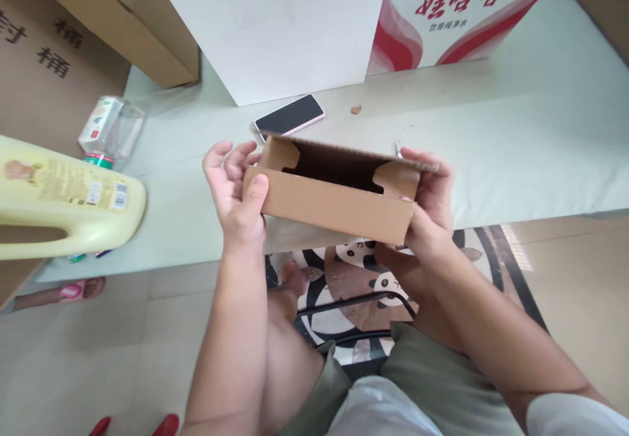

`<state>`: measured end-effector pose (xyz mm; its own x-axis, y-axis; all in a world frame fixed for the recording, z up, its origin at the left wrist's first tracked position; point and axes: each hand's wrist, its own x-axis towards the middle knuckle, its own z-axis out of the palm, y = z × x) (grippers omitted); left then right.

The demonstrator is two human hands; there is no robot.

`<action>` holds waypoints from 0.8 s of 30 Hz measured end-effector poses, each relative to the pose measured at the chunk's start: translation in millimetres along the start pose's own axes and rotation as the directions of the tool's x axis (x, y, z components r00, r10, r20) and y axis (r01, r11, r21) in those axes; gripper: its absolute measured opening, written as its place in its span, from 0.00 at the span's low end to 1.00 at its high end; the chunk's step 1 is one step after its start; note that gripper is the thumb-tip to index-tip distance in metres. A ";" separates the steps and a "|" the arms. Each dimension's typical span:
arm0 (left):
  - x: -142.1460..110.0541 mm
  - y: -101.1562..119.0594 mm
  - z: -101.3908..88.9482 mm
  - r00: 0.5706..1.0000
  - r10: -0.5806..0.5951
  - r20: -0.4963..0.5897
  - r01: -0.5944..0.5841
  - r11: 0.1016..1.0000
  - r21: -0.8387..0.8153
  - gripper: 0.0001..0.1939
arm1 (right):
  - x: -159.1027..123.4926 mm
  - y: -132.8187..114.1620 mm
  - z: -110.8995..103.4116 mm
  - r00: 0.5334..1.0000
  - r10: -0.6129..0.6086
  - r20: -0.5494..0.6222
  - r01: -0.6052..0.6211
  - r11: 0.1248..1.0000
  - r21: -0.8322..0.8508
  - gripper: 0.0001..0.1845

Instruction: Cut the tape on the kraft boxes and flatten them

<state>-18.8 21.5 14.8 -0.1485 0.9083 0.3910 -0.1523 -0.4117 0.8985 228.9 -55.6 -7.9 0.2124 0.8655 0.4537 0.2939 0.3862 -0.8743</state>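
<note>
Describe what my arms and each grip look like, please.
Your left grip and right grip are bare hands, with no glove or ring showing. The left forearm and right forearm are bare too, with no watch or bracelet in sight. A whitish sleeve shows on the right side; no left sleeve is in view.

Open carton (329, 203) is plain tan outside, shadowed dark brown inside; desk (555, 128) beyond it is pale grey-green. Past the carton: phone (289, 116) with black screen and pale pink edge, plain white box (285, 29), printed box (442, 42) in white with red swooshes and red lettering; left of the carton, pale yellow jug (73, 193). Below the carton: mat (348, 278) in black, white and brown panda print.
</note>
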 end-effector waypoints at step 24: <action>11.5 -19.9 -34.8 0.892 -0.225 -0.392 0.256 0.966 0.029 0.09 | 5.7 8.6 14.9 0.973 -0.046 0.226 0.048 0.999 -0.005 0.38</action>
<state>-51.4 37.6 -5.5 -0.4813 0.8739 0.0687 -0.1571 -0.1631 0.9740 218.7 -42.5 -15.4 -0.0170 0.8966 0.4426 0.3080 0.4258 -0.8508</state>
